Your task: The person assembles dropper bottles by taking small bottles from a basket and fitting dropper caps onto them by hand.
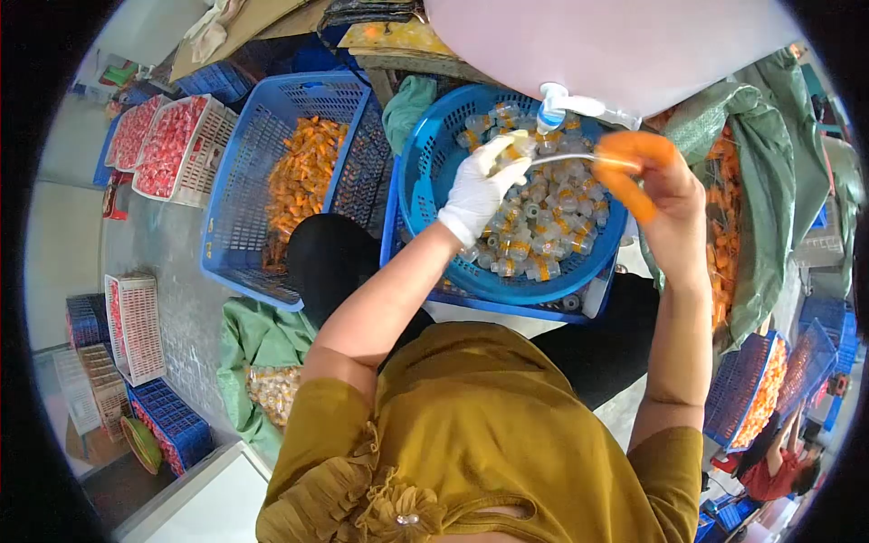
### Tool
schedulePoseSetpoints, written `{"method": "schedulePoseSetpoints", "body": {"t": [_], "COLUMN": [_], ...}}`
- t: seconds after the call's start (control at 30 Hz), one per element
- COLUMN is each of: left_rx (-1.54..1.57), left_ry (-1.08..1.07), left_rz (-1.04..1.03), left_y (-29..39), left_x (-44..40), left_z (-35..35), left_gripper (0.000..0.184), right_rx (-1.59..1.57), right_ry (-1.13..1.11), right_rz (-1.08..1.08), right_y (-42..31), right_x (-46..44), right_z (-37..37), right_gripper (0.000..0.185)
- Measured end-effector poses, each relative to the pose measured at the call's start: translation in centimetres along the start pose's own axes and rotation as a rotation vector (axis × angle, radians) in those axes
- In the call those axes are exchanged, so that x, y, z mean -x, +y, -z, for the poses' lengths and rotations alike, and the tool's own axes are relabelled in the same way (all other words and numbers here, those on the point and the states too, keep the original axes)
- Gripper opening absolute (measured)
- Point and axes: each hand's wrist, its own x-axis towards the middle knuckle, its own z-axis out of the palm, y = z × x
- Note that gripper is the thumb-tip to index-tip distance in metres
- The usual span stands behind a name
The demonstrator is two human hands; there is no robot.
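My left hand (484, 185), in a white glove, is closed at the tap over the round blue basket (418, 195). Its thumb and fingers meet at one end of a thin, curved pale tube (566, 157); whatever else they hold is too small to tell. My right hand (665, 195) has orange coverings on its fingers and is partly blurred. It is at the other end of the tube, on the basket's right side. Below both hands, clear plastic pieces with orange bands (534, 235) fill the basket. A white tap with a blue nozzle (550, 110) points down between the hands.
A blue crate (240, 195) of orange pieces (303, 176) stands at left. Green sacks (756, 163) with orange pieces lie at right, and another sack (244, 335) lies lower left. A large pale container (615, 45) hangs over the top. A person in red (778, 466) is at lower right.
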Motion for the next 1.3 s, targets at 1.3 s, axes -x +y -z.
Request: {"method": "schedulePoseSetpoints", "body": {"t": [1.3], "left_rx": [0.232], "left_ry": [0.082], "left_rz": [0.013], "left_y": [-1.0], "left_x": [-0.9], "left_z": [-2.3], "left_gripper": [0.049], "right_rx": [-0.415], "right_ry": [0.001], "right_rz": [-0.076], "right_y": [2.8], "right_x": [-5.0], "right_z": [-4.8], "right_gripper": [0.020]}}
